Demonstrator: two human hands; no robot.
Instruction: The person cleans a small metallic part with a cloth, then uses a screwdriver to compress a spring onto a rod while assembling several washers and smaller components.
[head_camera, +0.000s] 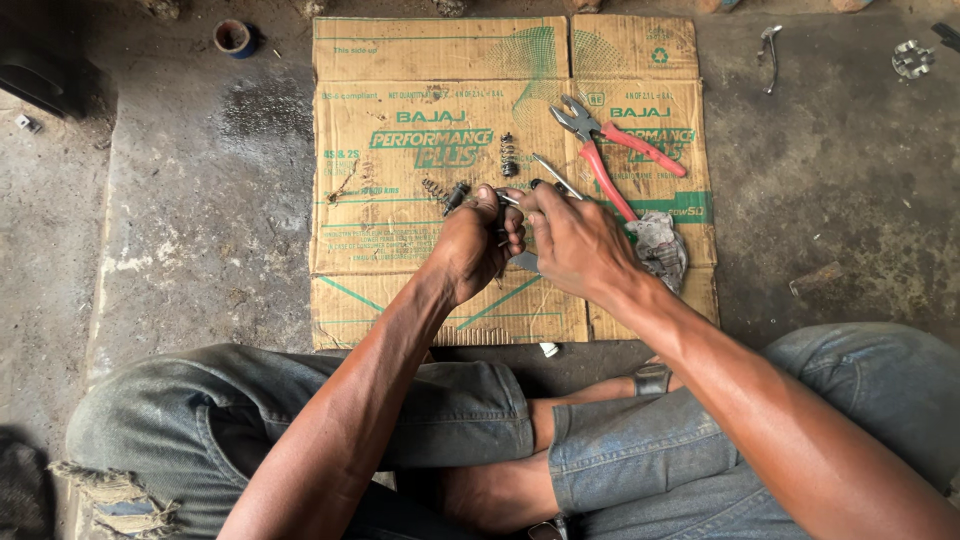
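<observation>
Together, both hands grip a small metal part, orientation hidden.

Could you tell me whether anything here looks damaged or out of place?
Nothing is spilled. The flattened brown cardboard sheet is stained and creased, and a small white scrap lies off its near edge on the concrete floor. The red-handled pliers lie open.

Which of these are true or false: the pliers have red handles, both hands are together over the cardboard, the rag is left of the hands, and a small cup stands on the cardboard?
1. The pliers have red handles. True.
2. The left hand and right hand meet over the cardboard. True.
3. The rag lies left of the hands. False: it lies to their right.
4. The small cup stands on the cardboard. False: it stands on the floor, off the upper left corner.
</observation>
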